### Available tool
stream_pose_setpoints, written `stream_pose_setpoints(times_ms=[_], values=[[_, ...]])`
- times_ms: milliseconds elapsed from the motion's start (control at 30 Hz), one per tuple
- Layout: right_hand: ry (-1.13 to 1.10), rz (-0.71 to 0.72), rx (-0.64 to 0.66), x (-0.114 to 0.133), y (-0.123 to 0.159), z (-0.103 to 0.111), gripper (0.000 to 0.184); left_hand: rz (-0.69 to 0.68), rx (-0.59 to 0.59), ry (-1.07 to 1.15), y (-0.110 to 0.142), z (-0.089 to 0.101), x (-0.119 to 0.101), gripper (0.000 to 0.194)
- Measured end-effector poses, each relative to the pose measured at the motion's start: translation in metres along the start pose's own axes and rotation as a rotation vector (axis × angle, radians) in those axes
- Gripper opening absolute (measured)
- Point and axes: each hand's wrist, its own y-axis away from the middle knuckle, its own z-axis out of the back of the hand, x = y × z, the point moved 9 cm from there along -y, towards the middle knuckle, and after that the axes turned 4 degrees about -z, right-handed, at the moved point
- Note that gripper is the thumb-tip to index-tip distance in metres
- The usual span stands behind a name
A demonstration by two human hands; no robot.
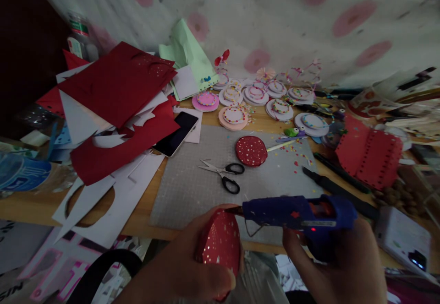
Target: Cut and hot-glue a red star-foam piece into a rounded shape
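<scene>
My left hand (185, 263) grips a red star-patterned paper piece (223, 244), curved like a shallow round box, near the front edge of the table. My right hand (343, 258) is wrapped round a blue hot glue gun (275, 210) with a small red light lit. The gun's nozzle meets or nearly meets the upper rim of the red piece. Beyond them, open black-handled scissors (222, 171) lie on a grey cutting mat (185, 194). A round red star-patterned disc (251, 151) rests there too, with a pale stick (282, 145) beside it.
Red and white paper sheets (117, 84) pile up at left, beside a phone (177, 133) and a plastic bottle (24, 173). Several decorated round paper pieces (233, 117) line the back. A black-handled cutter (333, 187), punched red paper (369, 153) and a white device (404, 237) lie at right.
</scene>
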Motion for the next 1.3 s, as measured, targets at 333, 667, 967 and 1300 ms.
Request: stream_pose_setpoints(times_ms=[333, 667, 967, 1300], values=[[0.076, 0.000, -0.013, -0.001, 0.004, 0.003, 0.041, 0.004, 0.025, -0.039, 0.000, -0.001, 0.001, 0.085], [0.073, 0.026, 0.029, 0.000, 0.000, 0.001, 0.035, 0.021, 0.043, -0.042, 0.000, -0.005, -0.003, 0.075], [0.071, -0.019, 0.022, -0.005, 0.002, 0.001, 0.037, 0.042, -0.059, -0.032, -0.001, 0.005, 0.009, 0.092], [0.047, -0.037, 0.017, -0.002, 0.003, -0.003, 0.037, 0.032, -0.032, -0.014, 0.002, 0.007, 0.007, 0.082]])
